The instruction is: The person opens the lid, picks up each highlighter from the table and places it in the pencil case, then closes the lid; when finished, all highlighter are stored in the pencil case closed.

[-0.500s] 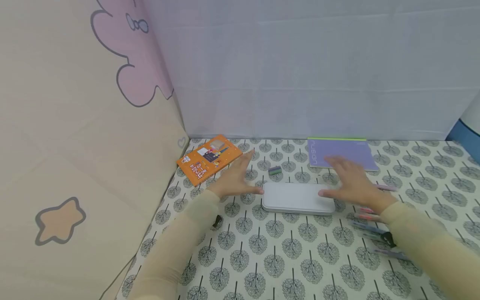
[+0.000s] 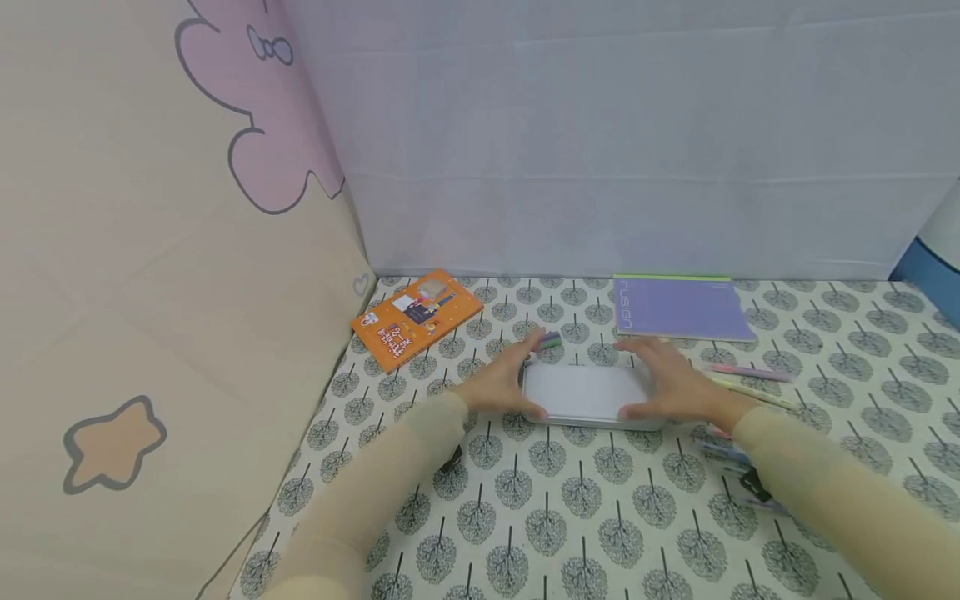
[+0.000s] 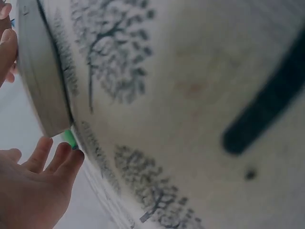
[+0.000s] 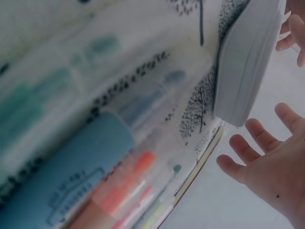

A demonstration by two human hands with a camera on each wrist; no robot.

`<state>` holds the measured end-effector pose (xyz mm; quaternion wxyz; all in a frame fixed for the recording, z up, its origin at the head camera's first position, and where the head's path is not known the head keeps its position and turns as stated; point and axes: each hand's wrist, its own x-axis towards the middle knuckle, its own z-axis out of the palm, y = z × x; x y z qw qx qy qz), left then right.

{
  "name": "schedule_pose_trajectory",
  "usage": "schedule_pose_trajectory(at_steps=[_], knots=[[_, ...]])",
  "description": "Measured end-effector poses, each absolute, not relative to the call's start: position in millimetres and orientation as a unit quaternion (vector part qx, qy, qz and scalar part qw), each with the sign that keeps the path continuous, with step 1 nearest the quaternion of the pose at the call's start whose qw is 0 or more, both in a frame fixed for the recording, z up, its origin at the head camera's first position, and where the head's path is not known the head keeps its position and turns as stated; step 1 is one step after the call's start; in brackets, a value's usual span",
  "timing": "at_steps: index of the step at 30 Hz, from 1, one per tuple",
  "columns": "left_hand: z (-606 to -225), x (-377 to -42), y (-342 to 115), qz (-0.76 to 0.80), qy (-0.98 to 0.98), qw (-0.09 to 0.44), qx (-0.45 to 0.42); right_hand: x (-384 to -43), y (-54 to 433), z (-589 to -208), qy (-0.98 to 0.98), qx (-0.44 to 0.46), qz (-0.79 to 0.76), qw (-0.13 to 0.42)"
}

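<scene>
A flat white case (image 2: 585,392) with rounded corners lies on the patterned tablecloth (image 2: 547,533) in front of me. My left hand (image 2: 495,385) is at its left end, thumb toward the front edge and fingers toward the back. At the right end my right hand (image 2: 675,387) mirrors it, overlapping the case's corner in the head view. Both hands have thumb and fingers spread apart. In the left wrist view the fingertips (image 3: 45,145) are right at the end of the case (image 3: 43,71). The right wrist view has the fingers (image 4: 245,148) just beside the case's end.
Several pens lie to the right, among them a pink one (image 2: 750,372) and a yellow one (image 2: 753,392), some partly behind my right forearm. A small striped eraser-like block (image 2: 551,340) is behind the case. An orange book (image 2: 416,321) and a purple notebook (image 2: 682,308) lie farther back.
Both hands have come down and inward to the ends of the case. The right hand has moved off its spot in front of the purple notebook. The case has stayed put.
</scene>
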<state>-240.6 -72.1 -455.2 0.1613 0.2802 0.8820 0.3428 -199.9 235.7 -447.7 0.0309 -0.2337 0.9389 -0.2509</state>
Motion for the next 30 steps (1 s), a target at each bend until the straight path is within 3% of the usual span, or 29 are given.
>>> schedule_pose_trajectory(at_steps=[13, 30], knots=[[-465.6, -239.1, -73.8, 0.297, 0.883, 0.194, 0.308, -199.3, 228.6, -454.4, 0.942, -0.247, -0.214, 0.071], [-466.8, -239.9, -70.1, 0.247, 0.896, 0.178, 0.322, -204.4, 223.2, -442.6, 0.940, -0.311, -0.129, 0.054]])
